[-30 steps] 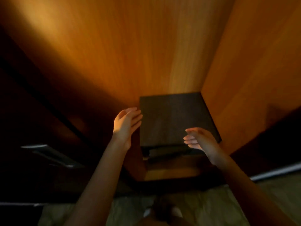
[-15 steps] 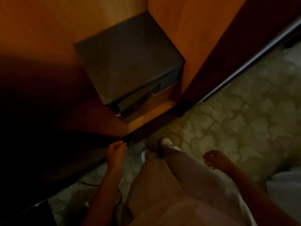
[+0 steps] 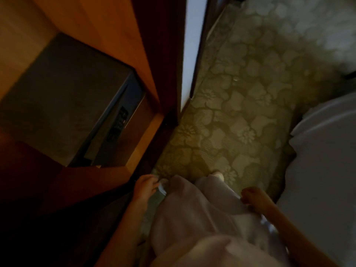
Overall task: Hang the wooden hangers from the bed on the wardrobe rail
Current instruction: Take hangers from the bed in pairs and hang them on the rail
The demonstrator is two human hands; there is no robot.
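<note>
No wooden hanger and no rail show in the head view. The wardrobe [image 3: 119, 35], orange-brown wood inside, fills the upper left. A white-covered bed [image 3: 323, 170] runs along the right edge. My left hand [image 3: 145, 186] hangs low beside my left leg, fingers loosely curled, holding nothing. My right hand [image 3: 252, 197] hangs by my right hip, fingers curled in, also with nothing in it. Both hands are well away from the wardrobe and the bed.
A dark grey safe [image 3: 63, 105] with a keypad sits on the wardrobe floor. The wardrobe's dark door edge [image 3: 173, 74] and a white panel [image 3: 189, 54] stand upright in the middle. Green floral carpet [image 3: 240, 112] lies between wardrobe and bed. My legs wear pale trousers.
My hands have dropped from in front of the safe to my sides. The view has swung right, away from the wardrobe interior, bringing the carpet and bed into sight.
</note>
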